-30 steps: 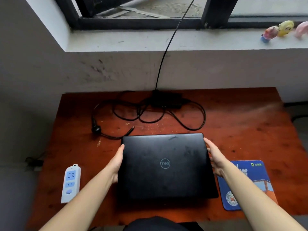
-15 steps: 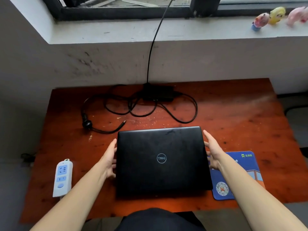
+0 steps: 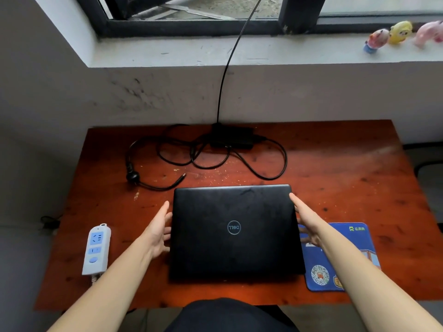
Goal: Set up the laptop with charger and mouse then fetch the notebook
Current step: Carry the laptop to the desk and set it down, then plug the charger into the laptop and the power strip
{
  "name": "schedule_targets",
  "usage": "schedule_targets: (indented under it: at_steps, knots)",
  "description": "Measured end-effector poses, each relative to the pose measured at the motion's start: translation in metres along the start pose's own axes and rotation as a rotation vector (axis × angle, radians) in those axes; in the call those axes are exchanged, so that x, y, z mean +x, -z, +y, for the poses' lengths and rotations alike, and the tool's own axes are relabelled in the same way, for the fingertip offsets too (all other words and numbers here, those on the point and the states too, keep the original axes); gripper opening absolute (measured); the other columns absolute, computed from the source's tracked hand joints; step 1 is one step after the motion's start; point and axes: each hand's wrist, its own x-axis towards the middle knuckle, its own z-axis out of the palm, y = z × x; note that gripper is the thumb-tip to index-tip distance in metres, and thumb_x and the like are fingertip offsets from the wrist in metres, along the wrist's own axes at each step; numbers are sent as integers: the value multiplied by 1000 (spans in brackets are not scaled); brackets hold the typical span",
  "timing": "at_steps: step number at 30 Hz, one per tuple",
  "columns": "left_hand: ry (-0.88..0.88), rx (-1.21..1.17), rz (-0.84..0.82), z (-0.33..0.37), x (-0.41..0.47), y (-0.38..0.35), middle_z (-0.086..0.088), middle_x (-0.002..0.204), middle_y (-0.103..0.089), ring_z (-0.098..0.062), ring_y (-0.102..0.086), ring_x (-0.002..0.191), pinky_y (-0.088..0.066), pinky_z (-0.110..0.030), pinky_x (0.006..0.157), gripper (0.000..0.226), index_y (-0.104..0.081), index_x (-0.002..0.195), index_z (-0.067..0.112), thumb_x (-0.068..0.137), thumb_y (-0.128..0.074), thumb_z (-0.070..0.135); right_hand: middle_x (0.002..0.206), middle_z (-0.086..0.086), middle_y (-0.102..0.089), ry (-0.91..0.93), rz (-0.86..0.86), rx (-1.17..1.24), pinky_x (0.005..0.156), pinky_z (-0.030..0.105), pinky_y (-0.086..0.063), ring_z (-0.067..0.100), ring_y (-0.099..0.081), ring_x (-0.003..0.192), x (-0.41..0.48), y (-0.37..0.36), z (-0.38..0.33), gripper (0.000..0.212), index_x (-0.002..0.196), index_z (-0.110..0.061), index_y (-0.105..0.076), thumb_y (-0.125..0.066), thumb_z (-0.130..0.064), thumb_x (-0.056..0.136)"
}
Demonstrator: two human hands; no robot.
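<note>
A closed black laptop [image 3: 233, 232] lies flat on the red-brown table [image 3: 347, 183], near its front edge. My left hand [image 3: 157, 232] is at the laptop's left edge, palm turned toward it and fingers loosely spread. My right hand [image 3: 308, 220] lies along the right edge, its fingertips near the far right corner and its fingers apart over a blue mouse pad [image 3: 357, 257]. Behind the laptop sits the black charger brick [image 3: 231, 138] with its cable in loops; the free plug tip [image 3: 183, 176] rests on the table. No mouse or notebook is in view.
A white and blue power strip [image 3: 96, 250] lies at the table's front left. A black cable [image 3: 227, 63] runs from the charger up the wall and over the windowsill [image 3: 263, 52]. Three small toy figures [image 3: 399, 32] stand on the sill at right.
Both hands gripped the laptop's sides a second ago; now their fingers have loosened and spread beside it. The laptop rests flat in about the same spot.
</note>
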Motion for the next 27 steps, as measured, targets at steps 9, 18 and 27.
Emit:
schedule_targets:
  at_steps: [9,18,27]
  knots:
    - [-168,-14,13,-28,-26,-12,-7,161,-26,-29,-22,148,-15,-53,120,81,-30,153,23,89,-37,73,162,1,-34,116,-62,101,122,50,-19,28,-26,150,-12,-4,22,85,155,-21,-36,-43,-75,90]
    - [-435,387,187,-23,-64,-5,-4,128,-63,-18,-57,117,-38,-40,107,56,-53,137,25,95,-44,61,164,6,-29,462,54,-264,119,43,-25,29,-30,149,3,-43,-7,89,158,-20,-26,-62,-62,88]
    - [-500,880,265,-1,-41,45,-5,148,-46,-19,-45,134,-35,-34,111,64,-42,147,26,92,-53,58,162,9,-29,682,-13,-675,119,42,-29,25,-28,149,-13,-128,6,92,160,-21,-20,-67,-50,87]
